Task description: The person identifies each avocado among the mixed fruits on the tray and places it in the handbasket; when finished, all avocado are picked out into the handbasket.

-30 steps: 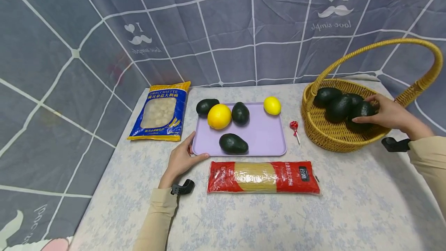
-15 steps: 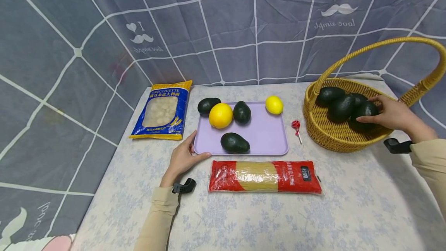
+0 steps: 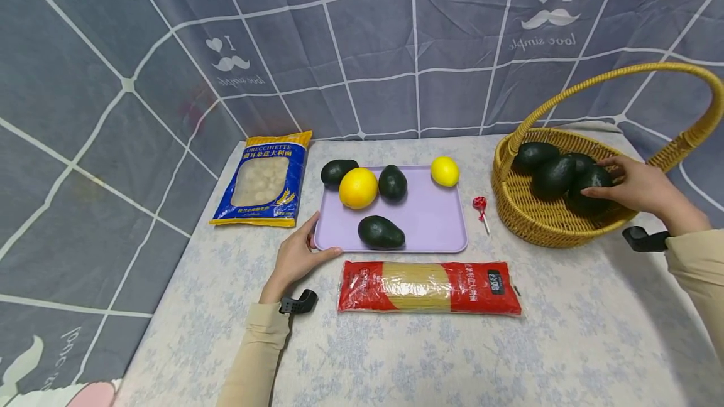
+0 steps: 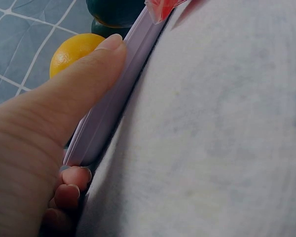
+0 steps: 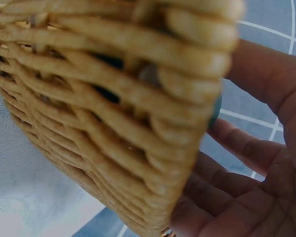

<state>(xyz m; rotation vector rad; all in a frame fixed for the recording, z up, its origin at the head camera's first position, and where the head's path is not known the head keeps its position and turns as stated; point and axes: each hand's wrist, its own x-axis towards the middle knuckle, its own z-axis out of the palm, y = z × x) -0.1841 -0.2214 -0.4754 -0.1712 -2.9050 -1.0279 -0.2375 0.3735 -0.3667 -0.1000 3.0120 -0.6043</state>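
1. Nothing looks newly moved: the right hand point(image 3: 641, 186) pinches 1 avocado point(image 3: 588, 196) inside the wicker basket point(image 3: 517, 225), right of the lavender tray point(image 3: 432, 225).
2. The left hand point(image 3: 294, 259) grips the tray's near-left corner.
3. Work seems paused, avocado unlifted.

Basket point(image 3: 540, 231) passable over near rim, front left roomiest; handle point(image 3: 650, 68) arches above, right hand point(image 3: 639, 187) takes right side. Lollipop point(image 3: 479, 203) sits in gap between tray point(image 3: 434, 225) and basket. Red pasta pack point(image 3: 430, 287) bars tray's near side; wide free counter point(image 3: 430, 360) nearer.
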